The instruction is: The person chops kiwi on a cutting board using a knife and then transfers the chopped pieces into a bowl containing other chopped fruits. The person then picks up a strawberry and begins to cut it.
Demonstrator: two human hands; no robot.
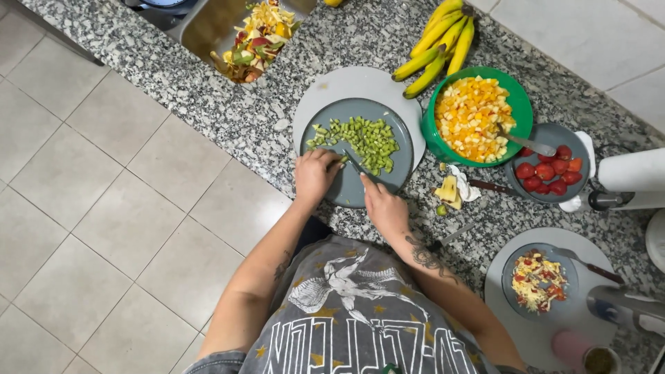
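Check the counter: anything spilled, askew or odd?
Mostly tidy. Loose fruit scraps lie on the bare counter beside a crumpled tissue, off any plate. Peelings are heaped in the sink. Diced green fruit stays on its grey plate.

You have one view only, from the head camera, looking almost straight down from above your own chest. The granite counter (277, 118) runs from eleven o'clock to four o'clock, the tiled floor (104, 208) fills nine o'clock, everything at arm's reach.
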